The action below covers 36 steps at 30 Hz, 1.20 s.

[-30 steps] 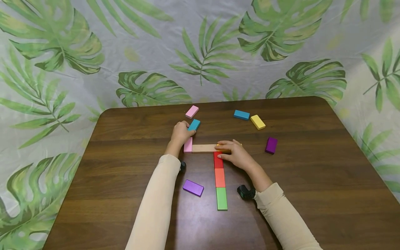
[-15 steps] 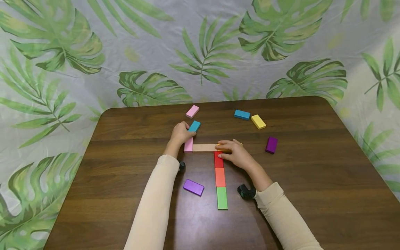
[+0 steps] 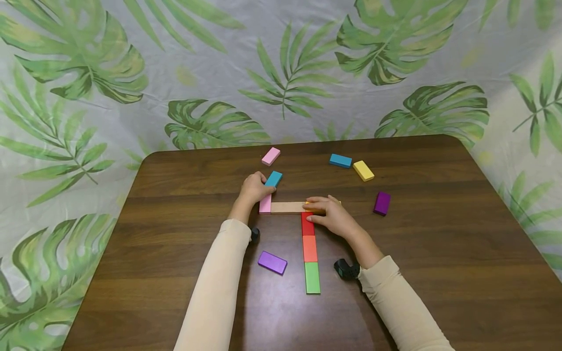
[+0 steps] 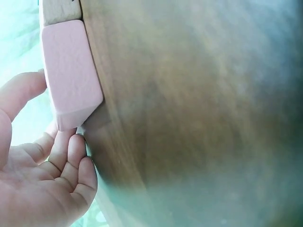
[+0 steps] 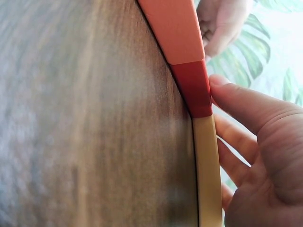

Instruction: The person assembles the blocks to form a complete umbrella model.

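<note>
In the head view my left hand (image 3: 253,188) pinches a blue block (image 3: 274,179) at the far end of a pink block (image 3: 265,204). The left wrist view shows the thumb along the pink block's side; the blue block is hidden there. A plain wooden block (image 3: 287,208) runs rightward from the pink one. My right hand (image 3: 334,217) lies over a yellow block (image 5: 207,175), fingers fairly straight, its thumb at a red block (image 3: 308,225). From the red block a coral block (image 3: 310,248) and a green block (image 3: 312,278) continue toward me in line.
A loose purple block (image 3: 272,263) lies between the forearms. Toward the table's far edge are a second pink block (image 3: 270,156), another blue block (image 3: 340,161) and a loose yellow block (image 3: 363,170). A dark purple block (image 3: 382,203) sits to the right.
The blue block has shifted slightly toward me, nearer the pink block, under my left fingers. My right hand stays put.
</note>
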Motion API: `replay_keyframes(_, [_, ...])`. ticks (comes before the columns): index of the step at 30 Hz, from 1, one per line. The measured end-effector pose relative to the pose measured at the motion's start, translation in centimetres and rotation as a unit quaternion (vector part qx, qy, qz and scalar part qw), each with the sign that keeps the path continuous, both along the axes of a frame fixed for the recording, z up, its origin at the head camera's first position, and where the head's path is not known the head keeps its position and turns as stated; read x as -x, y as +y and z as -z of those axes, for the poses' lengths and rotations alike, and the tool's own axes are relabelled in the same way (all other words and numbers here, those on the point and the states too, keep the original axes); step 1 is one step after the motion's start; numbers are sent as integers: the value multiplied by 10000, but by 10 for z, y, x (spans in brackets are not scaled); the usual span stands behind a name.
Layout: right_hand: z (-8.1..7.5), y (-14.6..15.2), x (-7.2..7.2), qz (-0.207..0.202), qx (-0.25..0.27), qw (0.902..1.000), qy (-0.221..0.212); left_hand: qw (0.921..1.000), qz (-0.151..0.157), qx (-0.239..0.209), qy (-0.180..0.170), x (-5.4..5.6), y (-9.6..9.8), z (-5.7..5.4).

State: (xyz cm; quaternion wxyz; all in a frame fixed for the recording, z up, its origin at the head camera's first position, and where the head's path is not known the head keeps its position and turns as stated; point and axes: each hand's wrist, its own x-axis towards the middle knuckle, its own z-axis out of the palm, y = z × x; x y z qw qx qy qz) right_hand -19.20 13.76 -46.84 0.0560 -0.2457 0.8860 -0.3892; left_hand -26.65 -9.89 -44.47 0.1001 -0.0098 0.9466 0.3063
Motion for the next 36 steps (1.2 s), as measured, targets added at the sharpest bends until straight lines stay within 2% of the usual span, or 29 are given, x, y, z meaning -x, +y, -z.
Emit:
replay_keyframes(12, [0, 1, -1, 5, -42, 10000, -24, 10000, 4, -5, 5, 0, -1, 4])
replay_keyframes(20, [1, 0, -1, 4, -51, 10000, -22, 9999, 5, 154, -5, -1, -2, 5])
replay_keyframes(36, [-1, 1, -1, -16, 2, 10000, 1, 9999, 8, 164, 41, -2, -2, 4])
